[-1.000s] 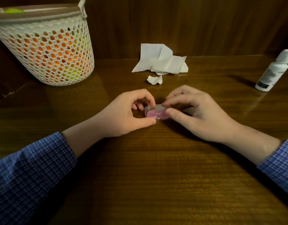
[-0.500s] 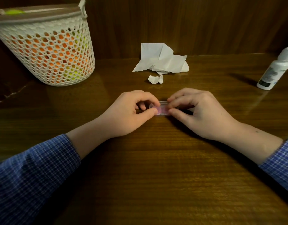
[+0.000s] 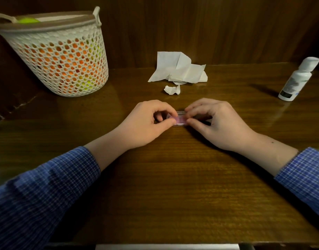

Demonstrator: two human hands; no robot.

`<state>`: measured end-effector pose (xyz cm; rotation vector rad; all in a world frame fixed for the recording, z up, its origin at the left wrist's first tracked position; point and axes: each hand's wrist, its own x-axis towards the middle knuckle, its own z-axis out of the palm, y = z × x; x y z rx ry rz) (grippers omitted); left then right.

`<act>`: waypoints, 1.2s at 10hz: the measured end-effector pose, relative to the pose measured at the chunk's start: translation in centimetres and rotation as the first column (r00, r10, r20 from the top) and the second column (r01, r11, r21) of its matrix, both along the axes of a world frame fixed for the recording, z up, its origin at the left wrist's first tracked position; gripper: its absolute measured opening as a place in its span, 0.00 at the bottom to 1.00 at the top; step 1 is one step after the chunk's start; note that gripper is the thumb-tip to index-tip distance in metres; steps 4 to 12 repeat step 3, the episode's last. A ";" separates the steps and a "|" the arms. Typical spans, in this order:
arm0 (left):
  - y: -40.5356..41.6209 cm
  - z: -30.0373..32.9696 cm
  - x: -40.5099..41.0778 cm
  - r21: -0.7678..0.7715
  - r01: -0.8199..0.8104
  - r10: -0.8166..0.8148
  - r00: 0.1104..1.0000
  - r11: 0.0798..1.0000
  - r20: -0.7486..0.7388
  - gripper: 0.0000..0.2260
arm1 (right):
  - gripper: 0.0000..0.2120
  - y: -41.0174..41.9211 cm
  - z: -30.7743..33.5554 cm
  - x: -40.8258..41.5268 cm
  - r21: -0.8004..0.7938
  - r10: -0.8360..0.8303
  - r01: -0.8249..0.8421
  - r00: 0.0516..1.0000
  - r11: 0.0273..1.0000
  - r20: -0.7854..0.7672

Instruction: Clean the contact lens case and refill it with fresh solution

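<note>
Pink and clear plastic, the small flat lens case (image 3: 178,120) lies on the shiny wooden table (image 3: 173,177). Both hands pinch it: left hand (image 3: 146,123), right hand (image 3: 216,123). One white bottle (image 3: 295,80), two crumpled tissues (image 3: 178,71), one holey basket (image 3: 65,56). The hands have moved closer together than before, hiding more of the case.

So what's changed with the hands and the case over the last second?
The left hand and right hand have closed in on the case, both pinching it, so less of it shows. It stays on the table. Tissue, bottle and basket have not moved.
</note>
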<state>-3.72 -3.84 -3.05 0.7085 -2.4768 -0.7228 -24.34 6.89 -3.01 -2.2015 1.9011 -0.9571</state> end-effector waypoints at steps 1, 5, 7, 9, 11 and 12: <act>0.6 -0.1 0.2 -0.015 -0.019 0.018 0.999 1.000 -0.031 0.09 | 0.10 0.2 -0.3 0.0 -0.022 -0.032 0.032 0.999 0.999 -0.006; 3.5 1.0 0.8 -0.024 -0.217 0.209 0.958 0.976 -0.194 0.04 | 0.13 1.6 0.3 0.5 -0.080 -0.133 0.137 0.990 0.987 0.049; 3.5 1.0 0.8 -0.024 -0.217 0.209 0.958 0.976 -0.194 0.04 | 0.13 1.6 0.3 0.5 -0.080 -0.133 0.137 0.990 0.987 0.049; 3.5 1.0 0.8 -0.024 -0.217 0.209 0.958 0.976 -0.194 0.04 | 0.13 1.6 0.3 0.5 -0.080 -0.133 0.137 0.990 0.987 0.049; 3.5 1.0 0.8 -0.024 -0.217 0.209 0.958 0.976 -0.194 0.04 | 0.13 1.6 0.3 0.5 -0.080 -0.133 0.137 0.990 0.987 0.049; 3.5 1.0 0.8 -0.024 -0.217 0.209 0.958 0.976 -0.194 0.04 | 0.13 1.6 0.3 0.5 -0.080 -0.133 0.137 0.990 0.987 0.049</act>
